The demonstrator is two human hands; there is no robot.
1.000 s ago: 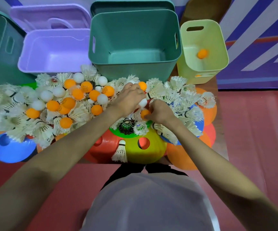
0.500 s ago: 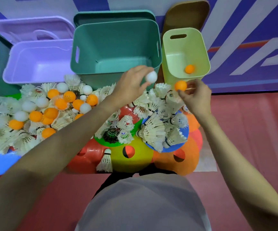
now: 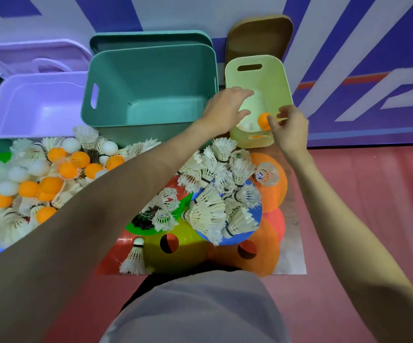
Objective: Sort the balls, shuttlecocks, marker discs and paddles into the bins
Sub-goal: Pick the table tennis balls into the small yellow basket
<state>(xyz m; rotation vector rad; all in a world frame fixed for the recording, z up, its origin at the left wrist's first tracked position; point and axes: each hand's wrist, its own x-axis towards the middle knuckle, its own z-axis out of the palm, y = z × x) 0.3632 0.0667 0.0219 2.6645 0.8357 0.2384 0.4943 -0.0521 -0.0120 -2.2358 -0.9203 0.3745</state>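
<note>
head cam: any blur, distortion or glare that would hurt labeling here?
Head view: wide-angle bending curves the wall stripes and the teal bin. The white ball in the yellow bin is smeared, and the left hand is slightly soft. The orange ball by the right hand reads clearly. Purple bin interior glows, washed out.

Three bins [image 3: 151,82] in a row behind shuttlecocks [image 3: 215,194] and balls [image 3: 52,174], piled on discs [image 3: 269,243]. Two balls in right bin [image 3: 259,78].
</note>
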